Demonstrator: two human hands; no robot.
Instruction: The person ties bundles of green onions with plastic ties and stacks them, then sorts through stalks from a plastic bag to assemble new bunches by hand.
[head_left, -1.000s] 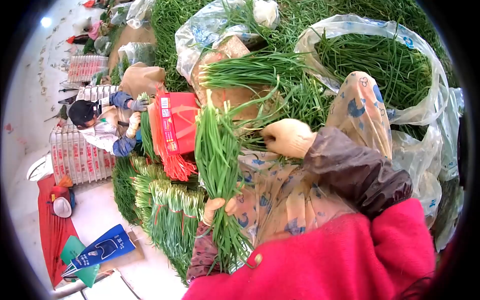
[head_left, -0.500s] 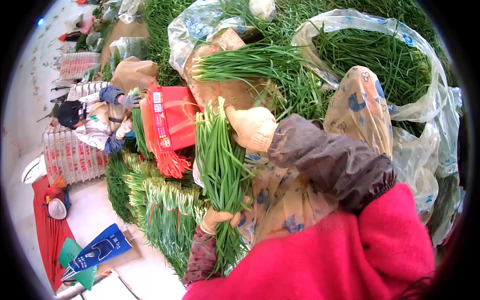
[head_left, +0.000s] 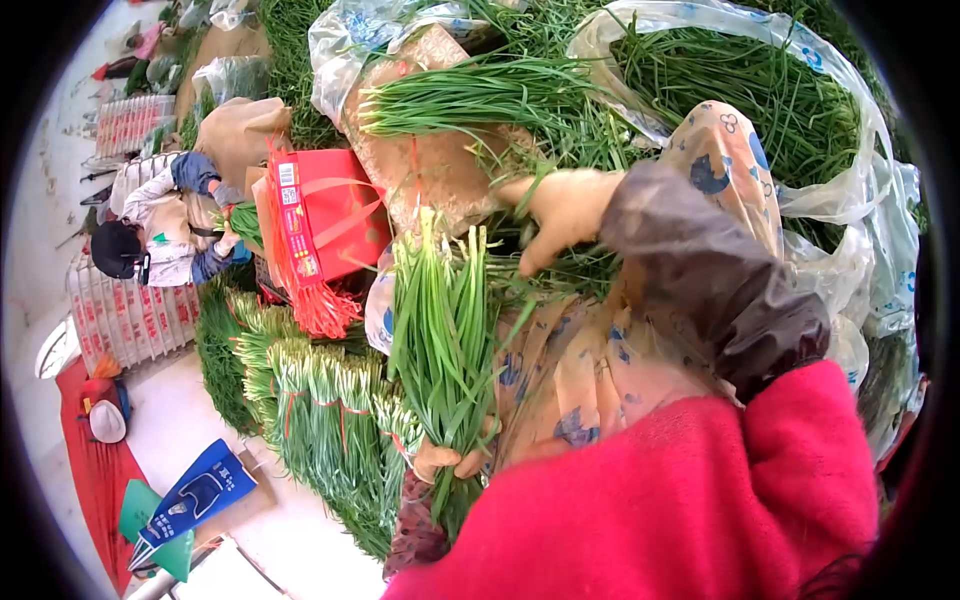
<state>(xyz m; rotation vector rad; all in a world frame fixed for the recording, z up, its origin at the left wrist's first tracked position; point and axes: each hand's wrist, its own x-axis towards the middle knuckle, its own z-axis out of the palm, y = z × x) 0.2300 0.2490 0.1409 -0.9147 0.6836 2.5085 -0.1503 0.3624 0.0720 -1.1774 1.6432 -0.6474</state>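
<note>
My left hand [head_left: 448, 462], gloved, is wrapped round the lower part of a bunch of long green stalks [head_left: 440, 345], whose pale ends point up, away from me. My right hand [head_left: 562, 215], also gloved and slightly blurred, is over loose greens right of the bunch, thumb apart from the fingers; a few leaves lie at its fingertips. Beyond it, another bunch of stalks [head_left: 470, 95] lies across a flat board [head_left: 415, 175]. A red box [head_left: 335, 215] with red ties [head_left: 325, 305] on its near side stands left of the held bunch.
Tied bundles [head_left: 330, 420] are piled at the lower left. A plastic bag [head_left: 860, 190] full of greens stands at the upper right. A co-worker [head_left: 165, 225] holds greens beyond the red box. Blue and green flags [head_left: 205, 490] are at the lower left.
My right hand moved from the loose greens to the top of the held bunch, then back rightward, its thumb now spread. My left hand kept its grip. The view has shifted, moving the surroundings leftward and up.
</note>
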